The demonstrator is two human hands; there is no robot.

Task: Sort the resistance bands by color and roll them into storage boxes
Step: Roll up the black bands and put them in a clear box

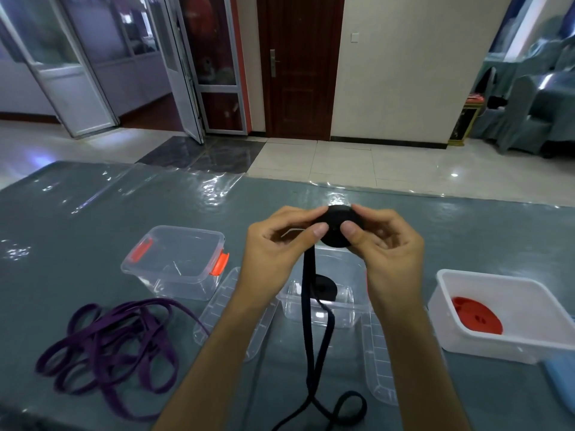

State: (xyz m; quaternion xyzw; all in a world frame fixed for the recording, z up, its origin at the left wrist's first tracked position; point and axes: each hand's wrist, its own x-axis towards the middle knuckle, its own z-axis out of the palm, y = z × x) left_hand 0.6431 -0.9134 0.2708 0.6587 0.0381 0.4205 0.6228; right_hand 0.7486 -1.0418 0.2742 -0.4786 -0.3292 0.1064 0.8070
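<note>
purple bands [105, 343] are lying loose on the tabletop [62, 231] at far left | clear box [174, 262] is sitting empty behind them | our left hand [273, 253] and right hand [385, 250] are pinching the black band roll [340, 225] – fingers curled round it, tail dangling over the middle box [323, 293] | white box [510, 312] is holding a red roll [476, 315]

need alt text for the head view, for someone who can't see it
Both hands, left hand and right hand, hold a half-rolled black band above a clear box. Purple bands lie loose at left.
</note>
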